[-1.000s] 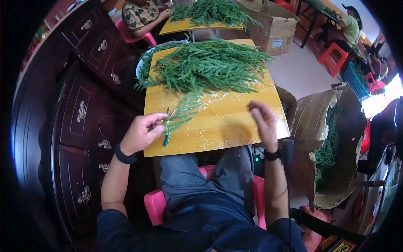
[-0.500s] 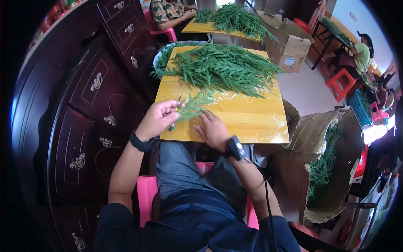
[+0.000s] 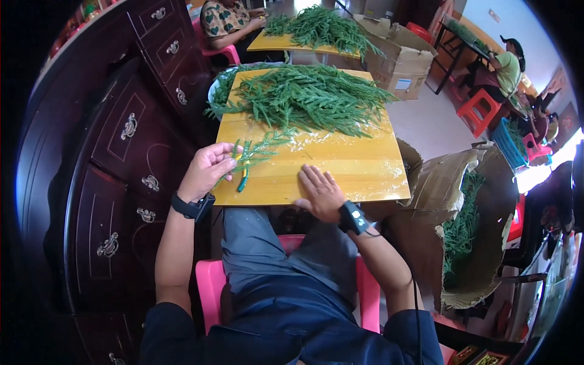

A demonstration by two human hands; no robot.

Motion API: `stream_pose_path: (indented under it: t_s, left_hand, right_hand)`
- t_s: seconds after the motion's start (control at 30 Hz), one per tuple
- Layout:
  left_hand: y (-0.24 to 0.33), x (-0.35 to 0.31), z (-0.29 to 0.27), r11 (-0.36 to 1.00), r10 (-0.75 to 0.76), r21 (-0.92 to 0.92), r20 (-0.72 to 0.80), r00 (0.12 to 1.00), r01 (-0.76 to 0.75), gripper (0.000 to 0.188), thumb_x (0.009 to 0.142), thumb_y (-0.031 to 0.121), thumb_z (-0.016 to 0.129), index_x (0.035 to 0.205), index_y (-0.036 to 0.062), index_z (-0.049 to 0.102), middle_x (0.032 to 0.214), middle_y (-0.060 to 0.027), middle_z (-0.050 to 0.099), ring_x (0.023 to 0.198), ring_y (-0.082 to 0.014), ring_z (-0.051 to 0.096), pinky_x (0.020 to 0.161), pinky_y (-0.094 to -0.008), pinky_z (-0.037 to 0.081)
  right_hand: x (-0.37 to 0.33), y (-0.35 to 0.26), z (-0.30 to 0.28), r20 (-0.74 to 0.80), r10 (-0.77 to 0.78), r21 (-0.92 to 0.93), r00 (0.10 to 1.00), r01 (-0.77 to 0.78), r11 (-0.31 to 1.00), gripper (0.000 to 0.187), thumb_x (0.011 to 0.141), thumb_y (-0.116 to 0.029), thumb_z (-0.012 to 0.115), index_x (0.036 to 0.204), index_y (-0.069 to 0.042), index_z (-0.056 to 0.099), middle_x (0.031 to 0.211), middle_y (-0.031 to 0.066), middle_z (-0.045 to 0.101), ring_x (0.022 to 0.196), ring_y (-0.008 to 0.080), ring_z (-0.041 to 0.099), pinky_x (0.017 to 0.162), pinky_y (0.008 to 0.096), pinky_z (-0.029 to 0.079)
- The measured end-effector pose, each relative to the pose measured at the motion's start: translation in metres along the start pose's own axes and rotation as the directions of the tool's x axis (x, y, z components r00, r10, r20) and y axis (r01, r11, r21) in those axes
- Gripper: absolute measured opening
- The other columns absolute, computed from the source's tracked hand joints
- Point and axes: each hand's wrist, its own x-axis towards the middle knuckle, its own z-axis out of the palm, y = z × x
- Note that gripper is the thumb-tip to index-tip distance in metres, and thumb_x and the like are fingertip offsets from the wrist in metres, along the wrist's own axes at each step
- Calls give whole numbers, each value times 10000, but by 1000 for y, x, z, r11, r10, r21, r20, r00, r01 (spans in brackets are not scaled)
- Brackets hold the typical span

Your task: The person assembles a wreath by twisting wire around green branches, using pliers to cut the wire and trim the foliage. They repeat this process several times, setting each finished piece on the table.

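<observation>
Near the left edge of the yellow tabletop [image 3: 359,176], my left hand [image 3: 210,170] is closed, thumb against fingers, on a feathery green artificial sprig [image 3: 261,147]. A small tool with yellow and green handles [image 3: 244,178] shows beside its fingertips, partly behind the sprig; whether the hand also grips it I cannot tell. My right hand [image 3: 324,193] lies palm down with fingers stretched out on the front part of the tabletop, holding nothing. A big heap of green sprigs [image 3: 310,97] covers the far half of the table.
Dark wooden drawers [image 3: 115,182] stand close on my left. An open cardboard box [image 3: 426,237] with greenery is at my right, another cardboard box [image 3: 398,61] farther back. A pale basin [image 3: 216,91] sits behind the table's left corner. Other people sit at tables beyond.
My left hand has moved left and slightly nearer with the sprig. My right hand has slid right, away from the sprig, and flattened on the tabletop. The whole view has shifted a little.
</observation>
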Motion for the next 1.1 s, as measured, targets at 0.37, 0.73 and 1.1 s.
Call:
stream_pose_path:
  t_s: [0.37,0.73,1.1]
  left_hand:
    - [4,-9,18,998,-37,-44,70,997,40,316,934,64,594,1240,-17,597,826,43,578,714,-26,551,648,-206,496]
    - [-24,-24,95,995,74,-66,90,993,-68,355,906,7,613,1258,-19,585,819,49,577,706,-17,537,652,-207,472]
    - [-32,-38,155,977,10,-210,199,980,33,315,913,6,601,1227,-16,597,896,5,635,747,-33,569,678,-215,493]
  right_hand:
    - [-66,196,-81,-254,432,-143,865,-476,868,695,925,-453,579,1433,-7,418,1516,212,376,1417,384,331,1125,534,318]
    - [-17,52,-69,-278,464,868,841,14,495,321,999,-251,581,1206,-8,616,1123,105,678,956,181,658,838,292,517]
    - [-11,-11,-43,256,311,959,915,-199,-202,349,1033,-337,511,1183,-45,630,983,65,692,835,129,651,706,279,524]
